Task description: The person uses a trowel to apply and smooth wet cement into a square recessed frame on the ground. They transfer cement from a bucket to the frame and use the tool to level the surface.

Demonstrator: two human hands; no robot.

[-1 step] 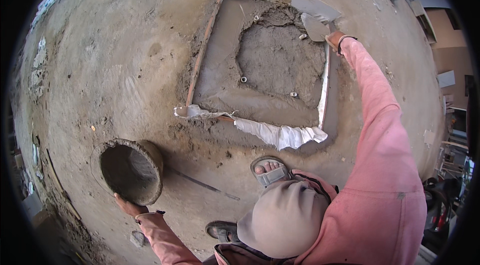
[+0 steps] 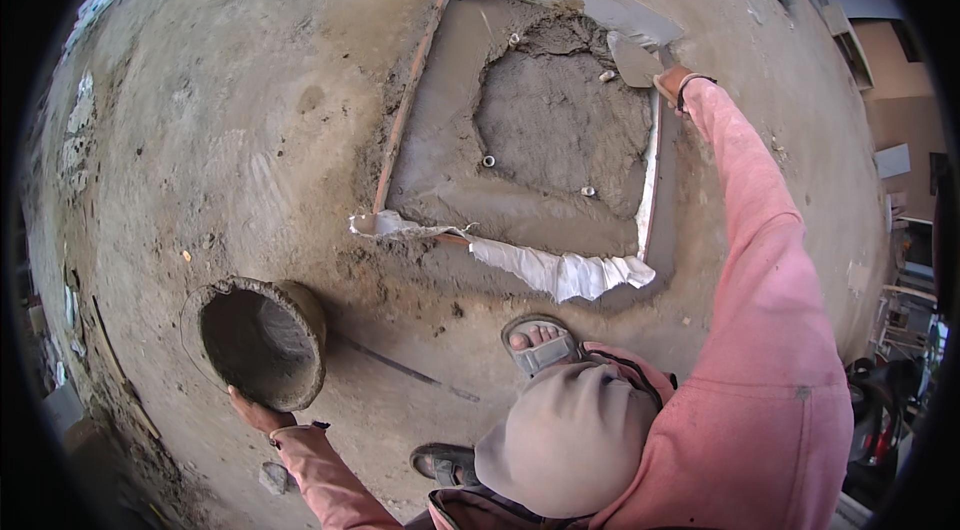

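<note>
At the right edge of a square frame, my right hand [image 2: 676,83] is closed round the handle of a trowel [image 2: 634,61]. The blade lies over the wet mortar near the frame's far right corner. Mortar [image 2: 560,120] fills the frame, with a rougher, sunken middle. Several short pale pipe ends [image 2: 488,161] stick out around that middle. At lower left, a mortar-coated bucket [image 2: 308,315] tilts with its mouth toward me, grey residue inside. My left hand [image 2: 262,414] grips its near rim; part of the fingers is hidden behind the bucket.
White sheeting [image 2: 565,273] hangs crumpled over the frame's near edge, and a wooden strip [image 2: 408,115] borders its left side. My sandalled foot [image 2: 540,343] stands just short of the frame. A thin dark rod [image 2: 410,371] lies on the floor beside the bucket.
The trowel and my right hand have shifted very slightly to the right and nearer. My left hand and the bucket stay in place.
</note>
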